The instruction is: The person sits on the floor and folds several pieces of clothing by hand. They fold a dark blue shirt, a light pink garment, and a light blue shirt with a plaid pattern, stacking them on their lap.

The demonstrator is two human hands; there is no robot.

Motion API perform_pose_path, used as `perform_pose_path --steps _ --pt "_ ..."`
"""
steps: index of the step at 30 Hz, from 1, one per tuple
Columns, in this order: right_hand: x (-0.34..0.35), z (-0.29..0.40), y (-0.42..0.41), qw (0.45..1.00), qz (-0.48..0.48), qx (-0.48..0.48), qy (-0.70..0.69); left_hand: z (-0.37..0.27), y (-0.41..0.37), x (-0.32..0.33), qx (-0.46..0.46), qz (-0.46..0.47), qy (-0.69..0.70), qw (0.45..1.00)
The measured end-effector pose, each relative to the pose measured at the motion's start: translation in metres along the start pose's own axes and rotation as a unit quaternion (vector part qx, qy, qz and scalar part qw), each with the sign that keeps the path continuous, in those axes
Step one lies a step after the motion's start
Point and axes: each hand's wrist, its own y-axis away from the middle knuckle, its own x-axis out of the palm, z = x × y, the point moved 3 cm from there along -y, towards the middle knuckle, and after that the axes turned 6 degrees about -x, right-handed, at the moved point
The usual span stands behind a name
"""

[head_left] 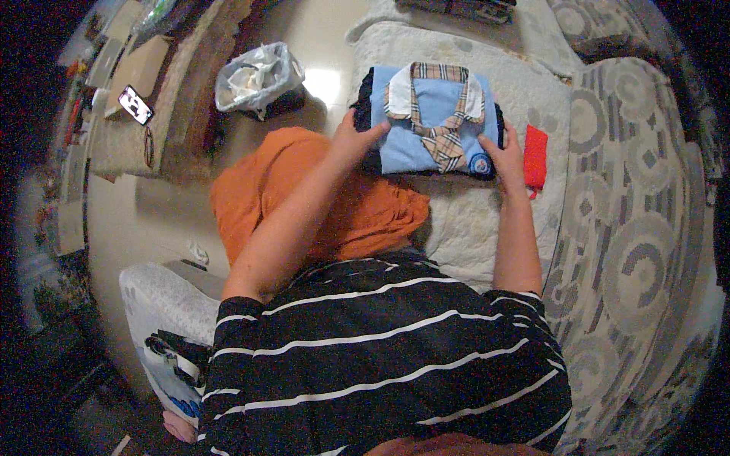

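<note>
A folded light-blue shirt with a white collar, checked trim and a checked tie lies on top of black cloth. Both rest on a cream plush sofa cover. My left hand grips the left side of the stack, its thumb on the blue cloth and its fingers at the black edge. At the right side, my right hand holds the stack the same way, near a round blue badge. A red cloth item lies just right of my right hand.
A lined waste bin with crumpled paper stands on the floor at the upper left. Farther left, a phone lies on a table beside a cardboard box. A patterned sofa back borders the right.
</note>
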Motion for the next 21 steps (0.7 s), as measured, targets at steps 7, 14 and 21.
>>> perform_pose_path --steps 7,14,21 --pt "0.000 -0.033 -0.041 0.995 0.057 0.082 -0.023 0.019 -0.034 0.004 -0.061 0.063 0.065 0.994" --pt "0.026 -0.037 -0.018 0.914 0.132 0.194 -0.332 -0.031 0.022 0.003 -0.226 0.183 0.183 0.939" --pt "0.012 -0.028 -0.008 0.926 0.122 0.178 -0.311 -0.029 0.002 0.008 -0.107 0.241 0.136 0.955"
